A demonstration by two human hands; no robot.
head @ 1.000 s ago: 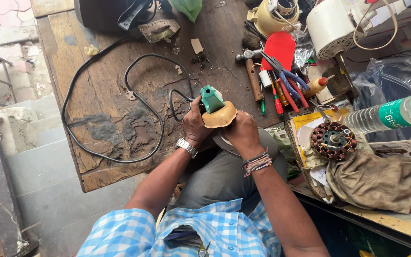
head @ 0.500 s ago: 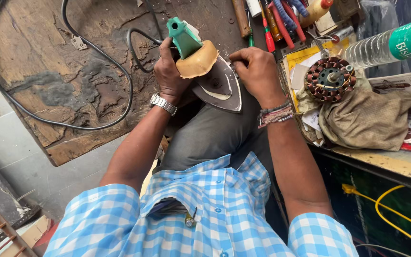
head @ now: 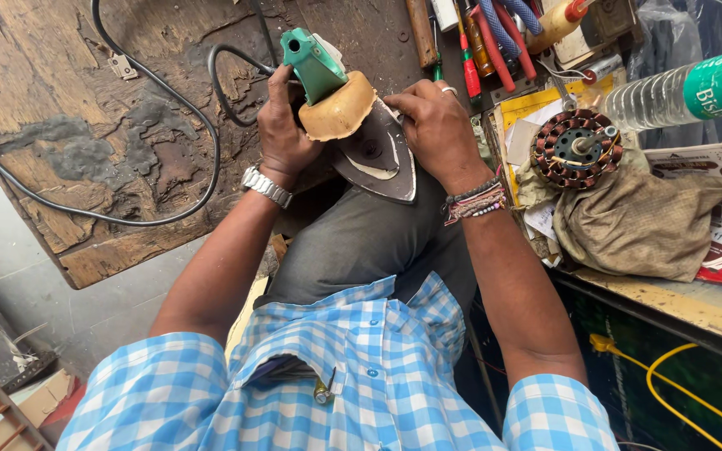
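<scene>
He sits hunched over his own lap, blue checked shirt (head: pixel 361 376) nearest me, and the clothes iron (head: pixel 361 134) rests on his grey-trousered thigh at the near edge of the worn wooden workbench (head: pixel 68 125), tipped so its dark soleplate faces up. Over the last second the view has closed in and the iron has turned a little more towards him, which looks to me like he has settled into working on the underside. His left hand (head: pixel 282 125) is wrapped round the green handle and tan body, fingers clamped on it. His right hand (head: pixel 436 125) lies over the soleplate's far side, fingers curled together and pressing down; whether they pinch a small tool I cannot tell. A black cord (head: pixel 169 213) loops across the bench beyond. Further right sit a copper-wound motor stator (head: pixel 576 150) on a drab cloth (head: pixel 637 225), a plastic water bottle (head: pixel 678 92) cut off by the frame, and pliers with red and blue handles (head: pixel 503 42), only partly in view.
</scene>
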